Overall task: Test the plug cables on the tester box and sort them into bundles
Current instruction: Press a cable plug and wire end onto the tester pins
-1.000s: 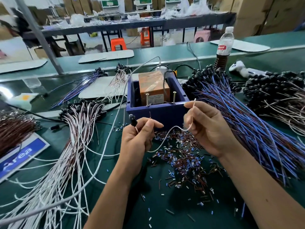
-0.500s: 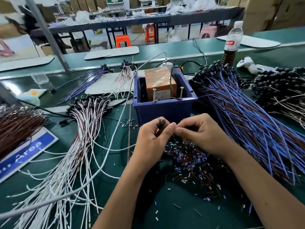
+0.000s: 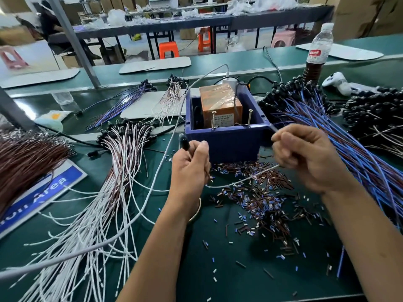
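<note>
A blue tester box [image 3: 226, 140] with an orange block and two upright screws stands mid-table. My left hand [image 3: 190, 168] grips a plug cable just below its black plug [image 3: 184, 142], in front of the box. The cable's white wire [image 3: 239, 180] sags across to my right hand [image 3: 309, 158], which pinches its far end near the box's right corner. A white-and-brown cable bundle [image 3: 113, 171] fans out on the left. A blue cable bundle [image 3: 340, 136] lies on the right.
Cut insulation bits [image 3: 257, 199] litter the green mat between my arms. A brown wire bundle [image 3: 26, 158] and a blue sign [image 3: 39, 197] lie far left. More black-plug cables [image 3: 375, 114], a bottle [image 3: 317, 53] and a white tool [image 3: 340, 82] sit back right.
My hands, close together half a second ago, have moved apart, stretching the white wire between them. The plug stays in my left hand.
</note>
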